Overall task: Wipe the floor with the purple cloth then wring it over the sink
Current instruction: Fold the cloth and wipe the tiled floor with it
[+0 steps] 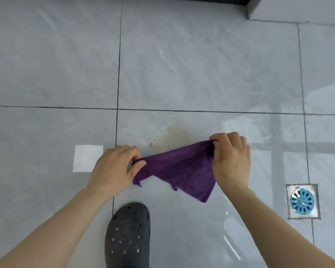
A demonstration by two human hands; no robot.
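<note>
The purple cloth [179, 169] hangs stretched between both hands above the grey tiled floor [201, 64]. My left hand [114, 167] pinches its left corner. My right hand [230, 161] grips its upper right corner, held slightly higher. The cloth's lower corners droop down. A brownish stain [177, 135] lies on the tile just beyond the cloth, with a few small dark specks [151, 144] at its left. No sink is in view.
A dark grey perforated clog [128, 236] on my foot stands below the cloth. A floor drain with a blue grate [301, 201] sits at the right. A dark cabinet or wall base [249, 7] runs along the top right.
</note>
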